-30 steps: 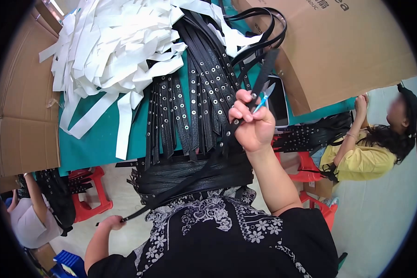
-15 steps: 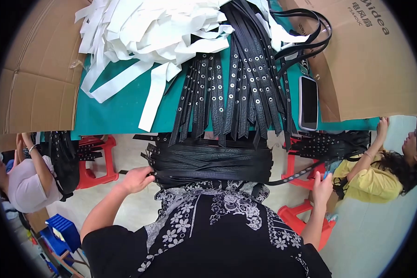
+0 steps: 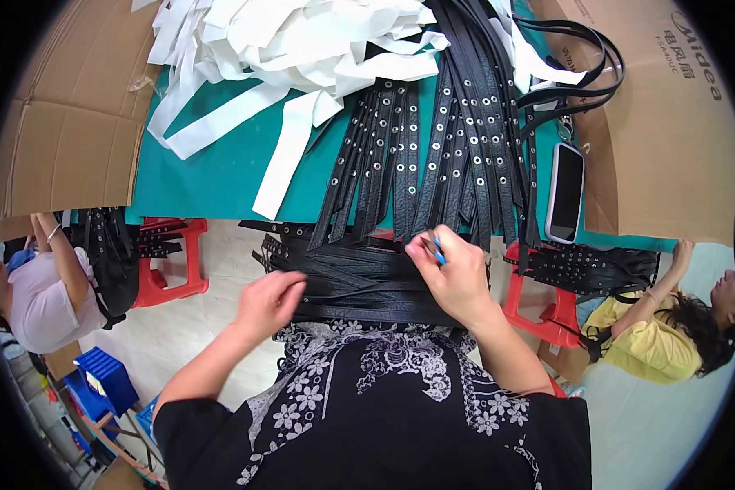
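Observation:
A thick bundle of black leather-look straps (image 3: pixel 359 282) lies across my lap, below the table edge. My right hand (image 3: pixel 457 278) is closed around a small blue-handled tool with a dark tip, which looks like thread snips (image 3: pixel 439 251), just above the bundle's right part. Over the bundle's left end is my left hand (image 3: pixel 268 305), fingers curled together; whatever they may hold is hidden. Ahead, black straps with metal eyelets (image 3: pixel 474 155) fan out over the table and hang past its near edge.
The green table (image 3: pixel 229 184) carries a heap of white fabric strips (image 3: pixel 286 49), a phone (image 3: pixel 565 192) and black loops of strap (image 3: pixel 616 69). Cardboard stands at left (image 3: pixel 69 155) and right (image 3: pixel 653 122). People sit at both sides, near red stools (image 3: pixel 189 257).
My right hand has swung inward from far right, bringing the blue-handled tool over the bundle. My left hand has shifted right. The strap stretched out to the right no longer shows. The view has shifted slightly.

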